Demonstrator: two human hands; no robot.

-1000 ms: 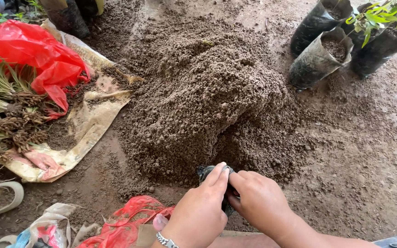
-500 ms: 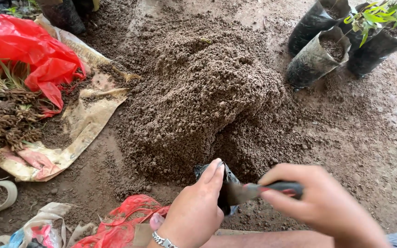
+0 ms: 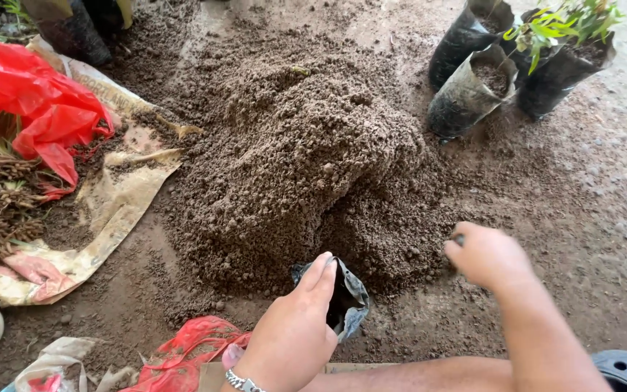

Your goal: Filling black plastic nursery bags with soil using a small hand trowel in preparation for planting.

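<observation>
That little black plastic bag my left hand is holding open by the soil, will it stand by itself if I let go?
Probably not. The black bag looks thin and crumpled, its mouth kept open by the left hand, so it would likely flop. It seems mostly unfilled, so light. The filled bags beyond the soil pile stand upright, suggesting soil steadies them.

A small black plastic bag (image 3: 342, 297) sits at the near edge of the soil heap (image 3: 306, 160), its mouth pulled open and tilted toward the pile, the dark inside showing. Its crinkled rim is greyish with dust. The left hand (image 3: 295, 330) grips the bag's near left rim, fingers over the edge. The heap is a broad mound of brown, crumbly soil on the ground, spreading far and left of the bag, with a scooped hollow just beyond the bag's mouth.
</observation>
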